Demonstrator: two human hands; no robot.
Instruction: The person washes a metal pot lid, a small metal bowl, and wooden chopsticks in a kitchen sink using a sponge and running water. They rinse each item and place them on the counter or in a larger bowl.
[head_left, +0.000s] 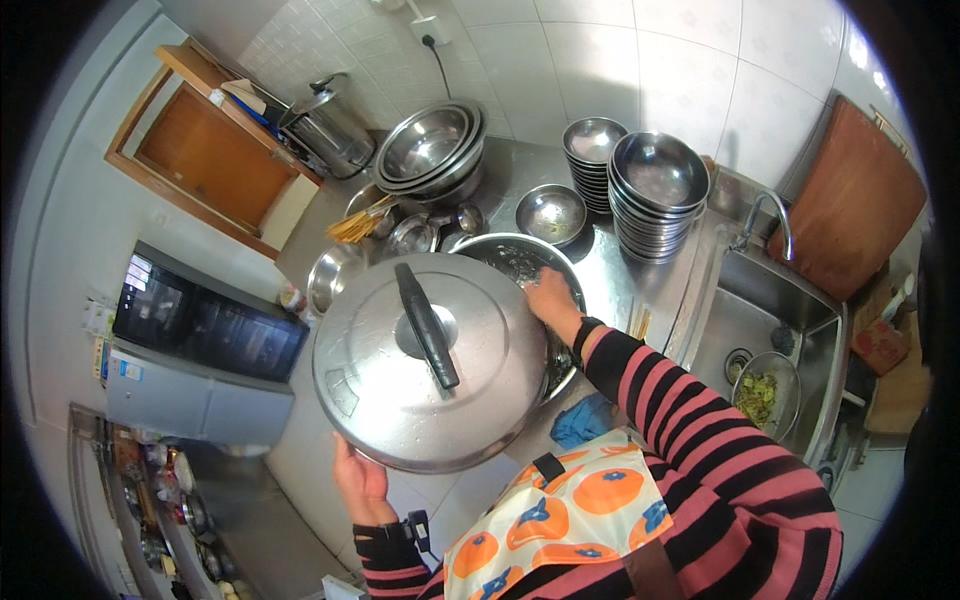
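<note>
A large round metal lid (487, 337) with a black bar handle (426, 326) is tilted in front of me, its top side towards me. My left hand (360, 480) grips its lower left rim from below. Partly covered by the lid is a big metal basin (556, 251) on the counter, with a dark, shiny interior. My right hand (553, 300) reaches over that basin beside the lid's right edge. Its fingertips are partly hidden, so whether they hold anything is unclear. A blue cloth (581, 421) lies near the counter's front edge.
Behind the basin stand stacked steel bowls (658, 187), nested basins (427, 146) and a single bowl (551, 214) with green scraps. Chopsticks (361, 221) lie left. At right are a sink (776, 307) with a strainer (765, 397), a faucet (784, 217) and a cutting board (851, 202).
</note>
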